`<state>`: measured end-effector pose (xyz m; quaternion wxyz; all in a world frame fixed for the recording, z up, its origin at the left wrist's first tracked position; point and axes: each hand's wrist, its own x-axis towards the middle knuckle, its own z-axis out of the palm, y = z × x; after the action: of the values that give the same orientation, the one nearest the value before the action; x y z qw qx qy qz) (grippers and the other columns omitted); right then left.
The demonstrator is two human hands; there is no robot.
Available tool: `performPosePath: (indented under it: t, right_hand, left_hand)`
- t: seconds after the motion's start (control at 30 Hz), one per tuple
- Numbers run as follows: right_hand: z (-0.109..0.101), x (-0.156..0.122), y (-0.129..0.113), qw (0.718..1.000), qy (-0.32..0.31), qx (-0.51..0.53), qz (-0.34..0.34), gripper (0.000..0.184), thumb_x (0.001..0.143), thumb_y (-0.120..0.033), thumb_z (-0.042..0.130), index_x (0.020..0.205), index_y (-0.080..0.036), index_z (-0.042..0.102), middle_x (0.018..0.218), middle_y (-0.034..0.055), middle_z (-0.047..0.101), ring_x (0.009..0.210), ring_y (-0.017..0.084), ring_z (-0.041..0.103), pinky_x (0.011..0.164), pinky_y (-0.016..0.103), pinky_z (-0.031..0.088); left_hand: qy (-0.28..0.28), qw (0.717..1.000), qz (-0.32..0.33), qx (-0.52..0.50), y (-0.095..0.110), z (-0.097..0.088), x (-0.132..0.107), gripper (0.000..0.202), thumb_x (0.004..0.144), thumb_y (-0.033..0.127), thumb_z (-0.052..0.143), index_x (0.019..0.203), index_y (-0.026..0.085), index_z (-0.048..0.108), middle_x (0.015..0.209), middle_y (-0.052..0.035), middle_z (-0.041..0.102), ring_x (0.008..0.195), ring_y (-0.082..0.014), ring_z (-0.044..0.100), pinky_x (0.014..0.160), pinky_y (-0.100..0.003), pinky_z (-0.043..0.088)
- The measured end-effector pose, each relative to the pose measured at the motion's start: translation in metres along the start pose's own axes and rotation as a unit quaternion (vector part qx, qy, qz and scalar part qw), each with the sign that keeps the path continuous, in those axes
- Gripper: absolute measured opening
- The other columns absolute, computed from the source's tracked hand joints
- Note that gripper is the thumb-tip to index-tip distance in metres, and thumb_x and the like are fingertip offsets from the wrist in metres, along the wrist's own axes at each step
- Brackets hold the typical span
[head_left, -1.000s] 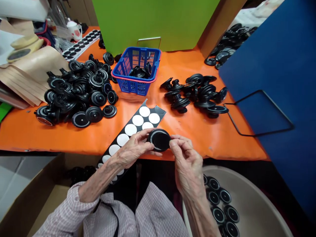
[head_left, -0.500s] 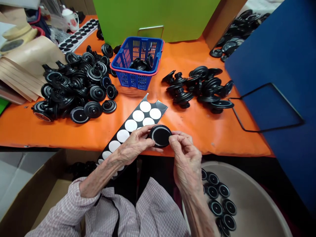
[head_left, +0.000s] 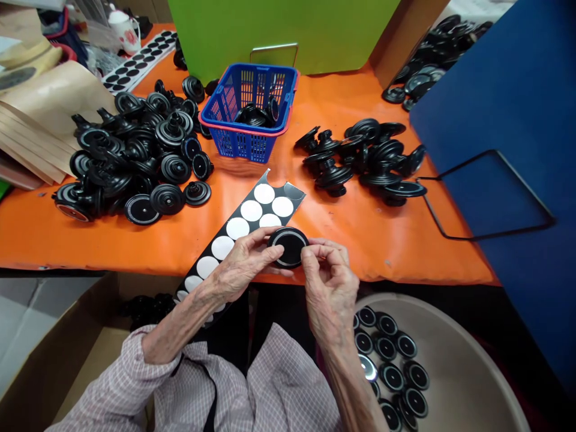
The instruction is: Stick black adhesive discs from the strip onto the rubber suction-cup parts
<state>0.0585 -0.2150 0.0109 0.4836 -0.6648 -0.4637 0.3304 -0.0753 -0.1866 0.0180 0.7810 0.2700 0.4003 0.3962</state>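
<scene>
A round black disc (head_left: 294,251) with a grey ring near its rim is held at the table's front edge, its flat face turned up towards me. My left hand (head_left: 252,261) grips it from the left, the thumb lying on the face and the fingers beneath. At its right edge the thumb and forefinger of my right hand (head_left: 330,270) are pinched together against the rim; anything small between them is hidden. Just behind and left of the hands lies a black sheet of round white stickers (head_left: 237,228), partly under my left forearm.
Black disc parts are heaped at left (head_left: 135,150) and right (head_left: 373,159) on the orange table (head_left: 252,180). A blue basket (head_left: 245,141) holds several. A pale tub (head_left: 454,354) with more discs stands lower right. A blue panel (head_left: 490,126) rises at right, a green one (head_left: 288,30) behind.
The disc and both hands have shifted slightly left. My left thumb has moved from the rim onto the disc's face. More discs in the tub show beside my right forearm.
</scene>
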Motion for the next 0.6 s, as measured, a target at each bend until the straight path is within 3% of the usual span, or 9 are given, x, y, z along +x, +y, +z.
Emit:
performPosePath:
  t: [0.23,0.43,0.6]
  right_hand:
    - [0.006,-0.003,0.005,0.995,0.022,-0.068,-0.066,0.016,0.088,-0.033,0.053,0.077,-0.021,0.053,0.090,0.0039,0.055,0.095,0.020,0.056,0.084,0.041,0.046]
    - [0.009,-0.004,0.003,0.979,0.048,-0.133,-0.144,0.014,0.090,-0.028,0.048,0.078,-0.023,0.049,0.083,0.0031,0.054,0.089,0.019,0.057,0.078,0.038,0.047]
    - [0.012,-0.006,0.005,0.976,0.054,-0.141,-0.155,0.015,0.091,-0.030,0.049,0.077,-0.024,0.048,0.085,0.0046,0.056,0.092,0.020,0.056,0.080,0.038,0.048]
  left_hand:
    - [0.017,1.000,0.017,0.012,-0.003,-0.001,0.000,0.032,0.074,0.027,0.074,0.102,0.015,0.065,0.108,-0.0076,0.066,0.088,-0.0176,0.066,0.075,-0.030,0.058]
    - [0.036,0.999,0.020,0.023,-0.005,0.000,-0.001,0.041,0.073,0.028,0.074,0.111,0.017,0.065,0.112,-0.0085,0.065,0.092,-0.0193,0.065,0.078,-0.032,0.057]
    - [0.041,0.999,0.024,0.003,-0.009,-0.001,-0.002,0.040,0.074,0.028,0.073,0.111,0.018,0.064,0.113,-0.0075,0.064,0.094,-0.0202,0.065,0.078,-0.033,0.058]
